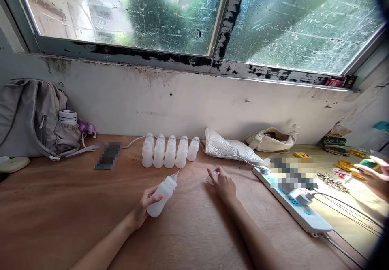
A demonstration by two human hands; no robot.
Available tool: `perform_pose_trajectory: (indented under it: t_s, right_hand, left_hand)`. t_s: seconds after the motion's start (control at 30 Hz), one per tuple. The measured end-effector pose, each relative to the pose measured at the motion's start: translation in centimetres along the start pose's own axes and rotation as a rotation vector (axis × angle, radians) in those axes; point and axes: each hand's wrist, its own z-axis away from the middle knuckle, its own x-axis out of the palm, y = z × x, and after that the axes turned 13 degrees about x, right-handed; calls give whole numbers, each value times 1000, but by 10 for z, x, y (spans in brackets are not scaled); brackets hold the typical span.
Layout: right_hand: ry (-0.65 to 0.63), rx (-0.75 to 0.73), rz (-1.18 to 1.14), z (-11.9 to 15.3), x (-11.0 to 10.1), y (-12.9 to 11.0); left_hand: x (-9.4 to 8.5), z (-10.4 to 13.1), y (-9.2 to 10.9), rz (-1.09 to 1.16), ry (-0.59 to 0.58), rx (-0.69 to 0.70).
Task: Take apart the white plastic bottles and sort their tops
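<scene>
My left hand (148,205) is wrapped round a frosted white bottle (163,196), which tilts to the upper right and has a thin pale strand at its narrow top. To the right, my right hand (223,184) has its fingertips on a small clear round piece (212,177) lying on the wooden table (188,241). Beyond both hands, several similar frosted bottles (158,154) stand upright in short rows, with clear caps on their tops.
A white power strip (293,201) with plugs and cables lies at the right. Behind are a silvery pouch (231,148) and a cloth bag (270,139). A grey backpack (33,116) and blurred phone (108,156) are left. Another person's hand (375,177) shows far right.
</scene>
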Motion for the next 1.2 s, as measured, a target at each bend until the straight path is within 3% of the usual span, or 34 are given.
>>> perform_pose_trajectory:
  t_s: [0.1, 0.27, 0.33, 0.43, 0.5, 0.67, 0.83, 0.97, 1.2]
  right_hand:
    - [12, 6, 11, -3, -1, 1]
    - [203, -97, -174, 13, -18, -13]
    - [113, -220, -314, 31, -23, -29]
    - [-239, -329, -506, 64, -24, -59]
    - [-400, -350, -593, 83, -22, -78]
    - [-454, -241, -651, 97, -18, -105]
    - [-602, -203, -731, 99, -13, -104]
    - [-605, -209, -867, 106, -12, -103]
    - [-664, -189, -933, 116, -32, -106]
  left_hand:
    - [-1, 1, 0, 6, 10, -3]
    - [-1, 1, -2, 16, -21, -5]
    - [-1, 2, -3, 19, -31, 4]
    - [1, 3, -2, -21, -60, 13]
    - [2, 4, -2, -87, -106, 15]
    - [6, 8, -6, -73, -114, -42]
    - [12, 12, -11, -9, -59, -59]
    - [16, 16, -11, 131, -73, -227]
    - [20, 21, -12, 354, -45, -360]
